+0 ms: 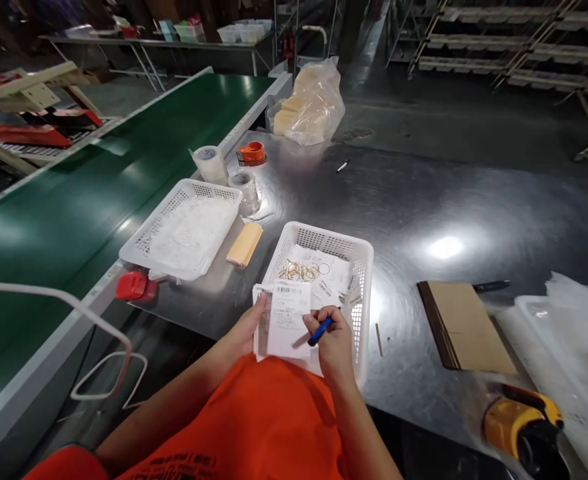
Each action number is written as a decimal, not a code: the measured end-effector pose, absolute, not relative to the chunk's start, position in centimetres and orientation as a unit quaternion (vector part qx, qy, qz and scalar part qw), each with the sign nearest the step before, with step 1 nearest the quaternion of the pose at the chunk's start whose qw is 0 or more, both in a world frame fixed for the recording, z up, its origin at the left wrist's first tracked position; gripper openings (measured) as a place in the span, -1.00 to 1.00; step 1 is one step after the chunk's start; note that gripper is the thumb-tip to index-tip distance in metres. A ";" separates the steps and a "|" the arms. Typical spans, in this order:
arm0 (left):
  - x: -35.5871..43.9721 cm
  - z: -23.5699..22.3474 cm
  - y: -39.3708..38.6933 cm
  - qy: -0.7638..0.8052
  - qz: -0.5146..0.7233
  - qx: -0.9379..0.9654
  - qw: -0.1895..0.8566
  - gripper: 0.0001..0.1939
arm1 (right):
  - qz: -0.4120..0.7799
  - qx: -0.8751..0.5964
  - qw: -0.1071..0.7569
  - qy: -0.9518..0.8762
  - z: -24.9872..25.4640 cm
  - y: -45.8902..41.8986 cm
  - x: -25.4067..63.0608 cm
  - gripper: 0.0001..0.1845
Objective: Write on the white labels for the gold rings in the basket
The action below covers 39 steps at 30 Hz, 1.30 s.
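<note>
Nearest, above an orange shirt [284, 413], the person's left hand [248, 327] held a stack of printed sheets [290, 320] by its left edge, the thumb on top and the other fingers mostly hidden beneath. The right hand [337, 347] had its fingers closed around a blue pen [320, 331], slanted just over the top sheet. Whether the pen touched the paper could not be told.

The sheets lay over the near part of a white perforated basket [367, 267]. Inside it, beyond them, gold-coloured rings [301, 271] rested loose on more papers [343, 269]. The top sheet bore a barcode and small print; no handwritten mark could be made out, so how much had been done with the pen was unclear. With the sheets and pen both in hand, the work seemed to be under way rather than finished; how many sheets were left could not be counted.

To the right lay a yellow-and-black device [509, 421] and flat brown cardboard [469, 327]. To the left, a red object [135, 285] sat near a shallow white tray [187, 233], with a tan bundle [245, 245] beside it.

Farther off stood clear tape rolls [211, 163] and an orange dispenser [252, 154], then a plastic bag [317, 103] by the green conveyor [184, 127], and racks [479, 41] behind.
</note>
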<state>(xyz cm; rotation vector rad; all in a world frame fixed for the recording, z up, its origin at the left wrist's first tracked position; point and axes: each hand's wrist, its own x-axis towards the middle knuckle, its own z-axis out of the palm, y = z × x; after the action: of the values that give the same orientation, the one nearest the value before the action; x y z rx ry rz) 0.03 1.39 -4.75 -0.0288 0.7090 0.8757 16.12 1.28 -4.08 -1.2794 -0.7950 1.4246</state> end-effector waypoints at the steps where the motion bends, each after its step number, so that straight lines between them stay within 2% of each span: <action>1: 0.0 -4.7 1.4 0.329 0.410 -0.008 0.850 -0.31 | 0.592 -0.531 0.503 -0.338 -4.1 1.3 16.1 -0.64; 3: 0.0 -4.6 1.4 0.309 0.396 -0.010 0.865 -0.25 | 0.583 -0.541 0.480 -0.371 -4.3 1.2 15.8 -0.66; 5: 0.2 -4.6 1.3 0.303 0.382 -0.020 0.873 -0.27 | 0.538 -0.568 0.452 -0.430 -4.7 1.0 15.4 -0.72; 11: 0.8 -4.4 1.0 0.385 0.354 -0.051 0.851 -0.55 | 0.361 -0.598 0.353 -0.623 -5.1 -0.1 14.9 -0.89; 16: 0.9 -3.8 0.9 0.414 0.357 -0.065 0.835 -0.61 | 0.244 -0.624 0.288 -0.684 -5.1 -0.6 14.3 -0.82; 19: 0.8 -3.9 1.0 0.392 0.359 -0.070 0.844 -0.59 | 0.196 -0.647 0.302 -0.673 -4.5 -0.4 14.4 -0.83; 21: 0.6 -4.1 1.0 0.371 0.360 -0.080 0.852 -0.59 | 0.240 -0.631 0.372 -0.637 -3.9 -0.2 15.1 -0.79; 24: 0.4 -4.2 1.0 0.355 0.353 -0.068 0.863 -0.59 | 0.452 -0.524 0.477 -0.542 -2.8 0.2 16.0 -0.65; 26: 0.4 -4.2 0.9 0.349 0.323 -0.046 0.878 -0.53 | 0.571 -0.447 0.478 -0.496 -2.3 0.1 16.1 -0.57; 27: 0.5 -4.2 0.9 0.348 0.303 -0.041 0.886 -0.48 | 0.593 -0.430 0.469 -0.493 -2.1 0.0 15.9 -0.57; 29: 0.7 -4.2 0.9 0.348 0.281 -0.045 0.893 -0.44 | 0.570 -0.440 0.471 -0.510 -2.2 -0.5 15.2 -0.59; 33: 1.1 -3.8 0.8 0.354 0.318 -0.061 0.878 -0.51 | 0.474 -0.504 0.513 -0.508 -3.5 -1.7 13.7 -0.58; 39: 1.3 -3.6 0.7 0.366 0.308 -0.080 0.875 -0.49 | 0.442 -0.534 0.526 -0.494 -4.8 -2.3 13.2 -0.49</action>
<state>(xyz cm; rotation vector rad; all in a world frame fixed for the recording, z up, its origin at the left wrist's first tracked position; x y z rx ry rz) 1.29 0.69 -3.57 -0.1666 0.7637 0.6423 13.21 -2.26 -4.82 -1.2770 -1.1806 1.0564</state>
